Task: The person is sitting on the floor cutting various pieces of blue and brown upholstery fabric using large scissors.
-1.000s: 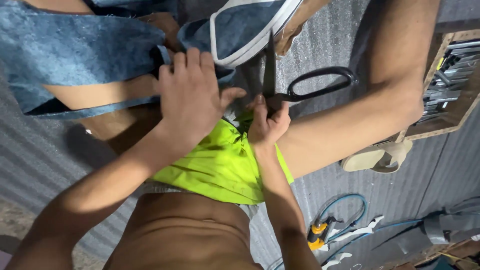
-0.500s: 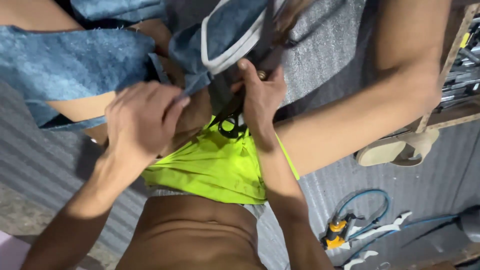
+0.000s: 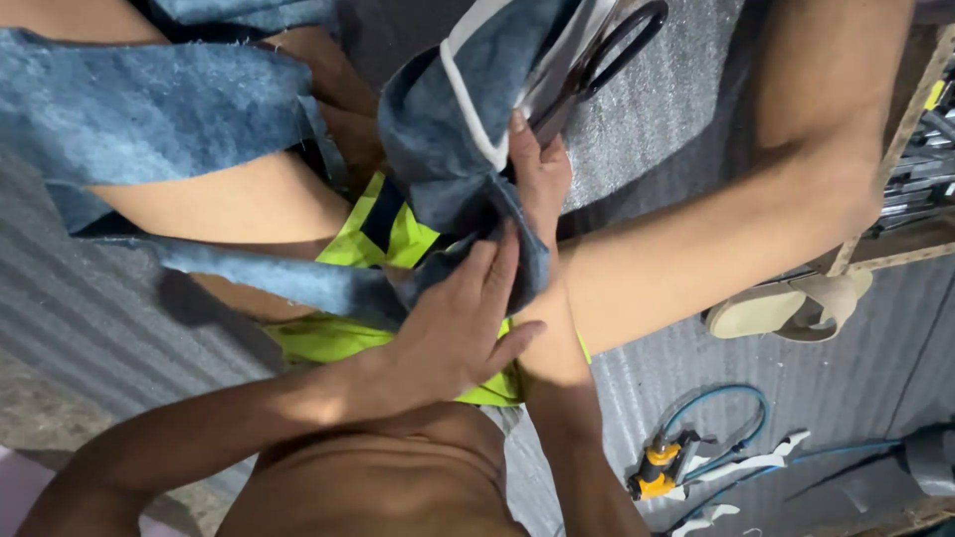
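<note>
Both hands on blue denim piece (image 3: 448, 119): left hand (image 3: 453, 318) pinching lower fold, right hand (image 3: 537, 174) gripping black scissors (image 3: 597, 50) (against cloth).

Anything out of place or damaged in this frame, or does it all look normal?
Two things stand out. The blue denim fabric piece has frayed, raw-cut edges. The black-handled scissors are pinned against the folded denim by the right hand rather than held by the loops; the left hand presses the fabric lower down.
</note>
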